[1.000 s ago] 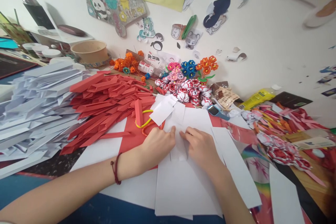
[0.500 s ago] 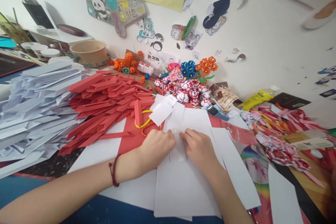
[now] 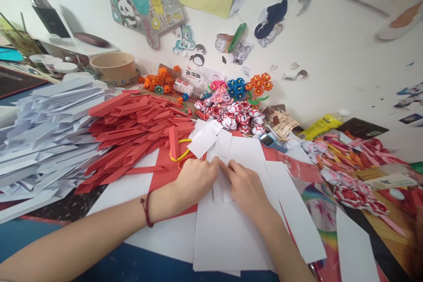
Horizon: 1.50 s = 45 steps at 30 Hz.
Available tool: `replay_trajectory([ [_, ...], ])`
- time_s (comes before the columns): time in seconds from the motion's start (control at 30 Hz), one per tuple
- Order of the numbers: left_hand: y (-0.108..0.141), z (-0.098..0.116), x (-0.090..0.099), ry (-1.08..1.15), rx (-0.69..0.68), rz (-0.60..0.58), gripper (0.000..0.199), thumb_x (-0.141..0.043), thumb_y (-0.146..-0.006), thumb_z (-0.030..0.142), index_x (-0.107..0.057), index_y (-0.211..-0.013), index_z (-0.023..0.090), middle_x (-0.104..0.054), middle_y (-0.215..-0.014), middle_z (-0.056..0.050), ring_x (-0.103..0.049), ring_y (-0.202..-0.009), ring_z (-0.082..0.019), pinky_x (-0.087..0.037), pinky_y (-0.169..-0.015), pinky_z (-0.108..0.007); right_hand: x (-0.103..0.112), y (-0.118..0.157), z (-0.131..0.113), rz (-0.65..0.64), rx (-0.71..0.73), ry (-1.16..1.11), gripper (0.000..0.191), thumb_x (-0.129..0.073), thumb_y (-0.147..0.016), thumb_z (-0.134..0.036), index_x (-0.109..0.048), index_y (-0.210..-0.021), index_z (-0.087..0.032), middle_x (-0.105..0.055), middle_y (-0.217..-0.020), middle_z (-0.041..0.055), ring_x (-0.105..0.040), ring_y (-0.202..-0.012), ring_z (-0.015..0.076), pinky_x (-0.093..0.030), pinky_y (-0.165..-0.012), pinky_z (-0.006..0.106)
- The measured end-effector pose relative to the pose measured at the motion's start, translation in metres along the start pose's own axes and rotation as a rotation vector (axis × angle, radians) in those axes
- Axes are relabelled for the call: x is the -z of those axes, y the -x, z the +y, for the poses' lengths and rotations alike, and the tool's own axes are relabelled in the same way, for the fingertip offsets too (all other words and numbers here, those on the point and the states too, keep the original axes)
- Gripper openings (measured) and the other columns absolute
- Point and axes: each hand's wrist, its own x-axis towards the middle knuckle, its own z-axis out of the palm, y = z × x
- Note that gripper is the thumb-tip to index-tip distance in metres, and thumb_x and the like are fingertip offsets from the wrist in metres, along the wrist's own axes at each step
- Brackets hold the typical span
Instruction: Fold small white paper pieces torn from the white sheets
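Observation:
A small white paper strip (image 3: pixel 218 189) lies between my two hands, over large white sheets (image 3: pixel 231 238). My left hand (image 3: pixel 200 174), with a dark red cord on the wrist, is closed on the strip's upper end. The fingers of my right hand (image 3: pixel 243 180) are bent and pressed together on the strip's right side, the index finger reaching to my left fingertips. Just above, small white paper pieces (image 3: pixel 205 139) lie overlapped, beside yellow scissors handles (image 3: pixel 180 152) on red paper.
Folded red strips (image 3: pixel 139 128) and folded white strips (image 3: pixel 42 128) are heaped at left. Red-and-white paper flowers (image 3: pixel 234 114) stand at the back, near a blue watch (image 3: pixel 269 141). White sheets (image 3: pixel 294 211) and colourful strips (image 3: pixel 360 150) lie at right.
My hands have come together at the fingertips, the right index finger stretching toward the left hand. The paper strip between them has shifted and tilted.

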Motion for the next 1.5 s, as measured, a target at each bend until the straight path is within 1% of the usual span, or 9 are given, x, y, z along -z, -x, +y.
replay_trajectory([
  [0.17,-0.001,0.000,0.003,-0.034,0.022,0.037,0.026,-0.035,-0.092,0.021,-0.057,-0.086,0.009,-0.055,-0.055,-0.007,-0.060,-0.049,-0.022,-0.038,-0.043,-0.026,0.000,0.001,-0.001,0.028,-0.023,-0.043,0.056,-0.042,-0.077,0.004,-0.056,-0.126,-0.018,-0.061,-0.088,0.0049,-0.056,-0.072,0.0159,-0.038,-0.060,0.027],
  [0.4,-0.002,0.001,0.003,-0.037,0.015,0.001,0.026,-0.035,-0.092,0.016,-0.058,-0.083,0.010,-0.057,-0.057,-0.008,-0.062,-0.052,-0.024,-0.041,-0.046,-0.028,-0.004,0.001,-0.007,0.076,-0.076,-0.069,0.045,-0.040,-0.085,-0.001,-0.058,-0.123,-0.018,-0.063,-0.091,0.0053,-0.059,-0.075,0.0165,-0.039,-0.063,0.027],
  [0.57,-0.003,0.002,0.002,-0.035,0.045,-0.005,0.023,-0.041,-0.091,0.021,-0.058,-0.086,0.007,-0.058,-0.059,-0.009,-0.064,-0.055,-0.025,-0.043,-0.046,-0.028,-0.005,-0.002,-0.012,0.142,-0.170,-0.167,0.033,-0.041,-0.094,-0.017,-0.054,-0.124,-0.021,-0.062,-0.096,0.0050,-0.061,-0.081,0.0168,-0.040,-0.064,0.027],
  [0.77,-0.001,0.001,0.004,-0.045,0.016,-0.025,0.018,-0.038,-0.088,0.011,-0.056,-0.089,0.010,-0.058,-0.060,-0.008,-0.065,-0.057,-0.025,-0.044,-0.049,-0.028,-0.007,-0.003,-0.013,0.179,-0.304,-0.347,0.015,-0.044,-0.094,-0.027,-0.058,-0.099,-0.023,-0.062,-0.094,0.0008,-0.061,-0.074,0.0149,-0.040,-0.062,0.026],
  [0.97,-0.002,-0.001,0.008,0.015,0.060,-0.029,0.026,-0.040,-0.093,0.033,-0.054,-0.094,0.011,-0.060,-0.060,-0.008,-0.065,-0.058,-0.025,-0.044,-0.052,-0.028,-0.010,-0.003,-0.010,0.219,-0.381,-0.466,0.009,-0.052,-0.090,-0.028,-0.058,-0.087,-0.022,-0.061,-0.084,-0.0008,-0.057,-0.062,0.0130,-0.038,-0.059,0.027],
  [1.1,-0.004,-0.004,0.012,0.044,0.053,-0.045,0.031,-0.037,-0.094,0.039,-0.055,-0.093,0.013,-0.063,-0.064,-0.010,-0.066,-0.061,-0.026,-0.046,-0.054,-0.030,-0.009,-0.003,-0.009,0.205,-0.381,-0.530,0.010,-0.053,-0.089,-0.029,-0.057,-0.082,-0.022,-0.060,-0.082,-0.0013,-0.056,-0.061,0.0133,-0.038,-0.059,0.027],
  [1.23,-0.004,-0.007,0.012,0.036,0.047,-0.037,0.024,-0.039,-0.093,0.029,-0.057,-0.092,0.013,-0.066,-0.067,-0.010,-0.067,-0.062,-0.026,-0.047,-0.057,-0.032,-0.008,-0.003,-0.009,0.197,-0.379,-0.538,0.008,-0.053,-0.088,-0.026,-0.058,-0.082,-0.022,-0.061,-0.082,-0.0011,-0.056,-0.061,0.0135,-0.038,-0.058,0.027],
  [1.37,-0.004,-0.009,0.013,0.135,0.074,-0.048,0.026,-0.048,-0.089,0.035,-0.062,-0.092,0.013,-0.068,-0.073,-0.010,-0.067,-0.070,-0.024,-0.048,-0.066,-0.033,-0.007,-0.003,-0.010,0.201,-0.395,-0.509,0.004,-0.054,-0.085,-0.025,-0.058,-0.086,-0.023,-0.060,-0.082,-0.0018,-0.057,-0.062,0.0130,-0.038,-0.057,0.025],
  [1.5,-0.005,-0.013,0.013,0.256,0.110,-0.088,0.023,-0.051,-0.086,0.032,-0.067,-0.089,0.017,-0.070,-0.080,-0.008,-0.067,-0.076,-0.022,-0.046,-0.069,-0.031,-0.007,-0.003,-0.009,0.223,-0.369,-0.533,0.014,-0.055,-0.084,-0.024,-0.060,-0.097,-0.024,-0.059,-0.083,-0.0007,-0.056,-0.064,0.0143,-0.040,-0.060,0.026],
])
